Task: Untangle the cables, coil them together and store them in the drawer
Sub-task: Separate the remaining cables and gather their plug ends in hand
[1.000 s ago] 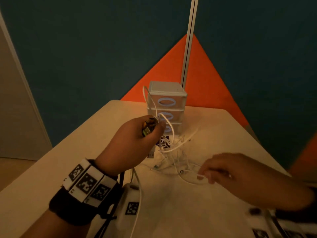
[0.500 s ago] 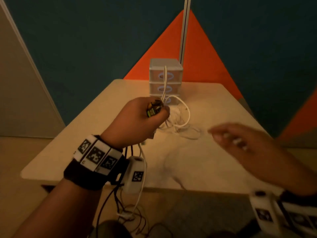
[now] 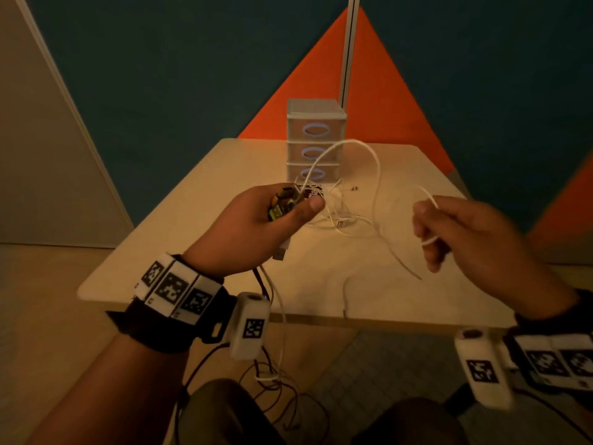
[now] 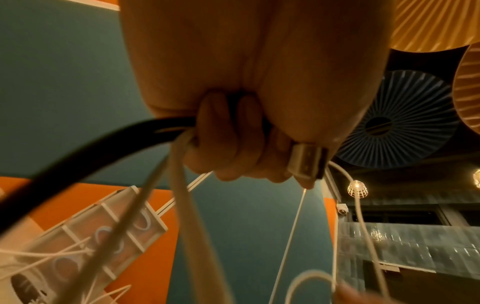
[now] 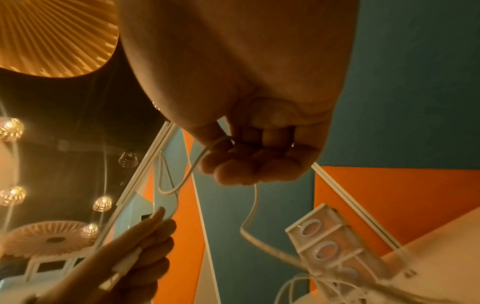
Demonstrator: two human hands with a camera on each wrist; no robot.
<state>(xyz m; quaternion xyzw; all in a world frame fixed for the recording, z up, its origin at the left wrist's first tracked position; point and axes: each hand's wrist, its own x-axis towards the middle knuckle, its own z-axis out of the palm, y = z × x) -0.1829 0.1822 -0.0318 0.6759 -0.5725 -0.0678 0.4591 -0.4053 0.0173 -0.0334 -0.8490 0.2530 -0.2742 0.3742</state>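
Observation:
Thin white cables [image 3: 359, 216] lie tangled on the beige table [image 3: 224, 252] in front of a small three-drawer unit [image 3: 316, 142], all drawers closed. My left hand [image 3: 272, 220] is raised over the table's middle, gripping a bunch of cable ends with a USB plug [image 4: 307, 162] sticking out below the fist. A white cable loop [image 3: 353, 146] arches from that hand. My right hand [image 3: 449, 232] is held up at the right, pinching a white cable strand [image 5: 187, 174] that loops out of its curled fingers.
Teal and orange wall panels stand behind the table. Below the table's near edge my knees [image 3: 224, 409] are in view, with thin dark and white wires [image 3: 276, 377] dangling from the left wrist gear. Wrist cameras hang under both wrists.
My right hand has risen from the table and now pinches a white strand, pulling it right. A wide loop has opened above the tangle. My left hand kept its grip.

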